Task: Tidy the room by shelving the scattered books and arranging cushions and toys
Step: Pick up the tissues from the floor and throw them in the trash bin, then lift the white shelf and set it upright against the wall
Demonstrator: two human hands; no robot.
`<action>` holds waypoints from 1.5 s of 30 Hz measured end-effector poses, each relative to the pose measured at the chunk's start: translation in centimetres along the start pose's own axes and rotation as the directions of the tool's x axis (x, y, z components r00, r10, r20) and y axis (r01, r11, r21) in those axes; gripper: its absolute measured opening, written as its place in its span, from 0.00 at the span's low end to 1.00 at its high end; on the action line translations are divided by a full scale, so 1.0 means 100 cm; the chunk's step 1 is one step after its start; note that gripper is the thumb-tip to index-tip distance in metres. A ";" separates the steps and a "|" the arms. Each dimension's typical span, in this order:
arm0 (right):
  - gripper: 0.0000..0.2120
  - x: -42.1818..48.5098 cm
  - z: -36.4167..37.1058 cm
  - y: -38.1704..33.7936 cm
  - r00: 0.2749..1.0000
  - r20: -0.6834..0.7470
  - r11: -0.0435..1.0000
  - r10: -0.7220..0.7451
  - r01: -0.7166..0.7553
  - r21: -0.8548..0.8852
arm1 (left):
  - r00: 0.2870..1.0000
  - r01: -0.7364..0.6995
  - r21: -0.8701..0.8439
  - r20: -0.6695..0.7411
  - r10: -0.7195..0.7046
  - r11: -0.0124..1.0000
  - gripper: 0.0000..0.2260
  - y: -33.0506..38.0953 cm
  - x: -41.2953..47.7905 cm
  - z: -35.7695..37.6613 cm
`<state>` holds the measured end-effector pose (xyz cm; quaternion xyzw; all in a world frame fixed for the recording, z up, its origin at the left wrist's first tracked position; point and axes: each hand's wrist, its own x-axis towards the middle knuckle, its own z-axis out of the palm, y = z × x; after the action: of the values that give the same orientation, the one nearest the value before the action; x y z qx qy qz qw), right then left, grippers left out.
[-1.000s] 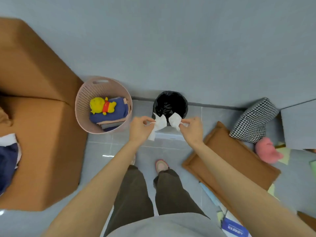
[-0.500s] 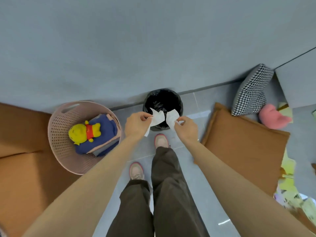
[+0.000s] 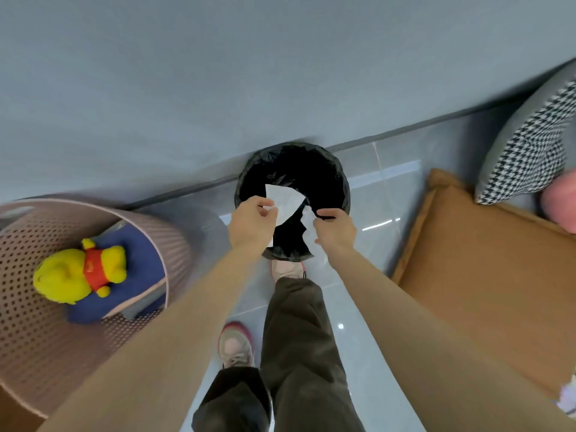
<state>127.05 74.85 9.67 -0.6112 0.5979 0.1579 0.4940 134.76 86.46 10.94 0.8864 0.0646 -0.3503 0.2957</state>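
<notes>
White paper scraps (image 3: 285,202) | left hand (image 3: 251,224) pinches one, right hand (image 3: 335,230) another | over black bin (image 3: 341,182)

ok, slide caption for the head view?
Left hand and right hand pinch white paper pieces over the black-lined bin, beside a pink basket holding a plush toy.

Quick layout from my feed: bin (image 3: 254,168) sits on the floor (image 3: 389,188) right up against the wall (image 3: 218,73), dead ahead. Left grip (image 3: 251,222) and right grip (image 3: 335,230) are over its mouth, left pinching a paper scrap (image 3: 285,199), right a second scrap (image 3: 307,222), both scraps btwn the two. Basket (image 3: 40,353) is left of the bin, w/ a plush toy (image 3: 74,277) lying on folded cloth (image 3: 140,260) inside. Flat cushion (image 3: 483,275) on the floor to the right, pillow (image 3: 530,145) behind it by the wall, soft toy (image 3: 561,207) just beside the pillow at the far right edge.
</notes>
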 end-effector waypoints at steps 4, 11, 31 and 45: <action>0.15 0.019 0.008 0.003 1.000 0.003 0.998 0.026 -0.026 0.053 | 0.995 -0.008 0.021 0.096 0.006 1.000 0.12 -0.007 0.024 0.014; 0.11 -0.007 -0.012 0.015 0.995 -0.067 0.982 0.080 -0.067 0.178 | 0.981 -0.036 -0.005 0.191 0.036 0.999 0.12 -0.001 -0.002 -0.002; 0.11 -0.316 -0.156 -0.016 0.961 -0.161 0.795 -0.223 0.275 0.540 | 0.860 -0.439 -0.145 0.216 0.462 0.887 0.16 0.103 -0.272 -0.170; 0.07 -0.486 -0.321 0.111 0.875 -0.466 0.636 -0.132 0.435 0.637 | 0.603 -0.705 -0.133 0.404 0.688 0.696 0.15 0.167 -0.502 -0.121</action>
<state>93.00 79.59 57.96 -0.4711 0.5876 -0.2932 0.5889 109.74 84.34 59.06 0.7482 -0.3583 -0.3922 0.3973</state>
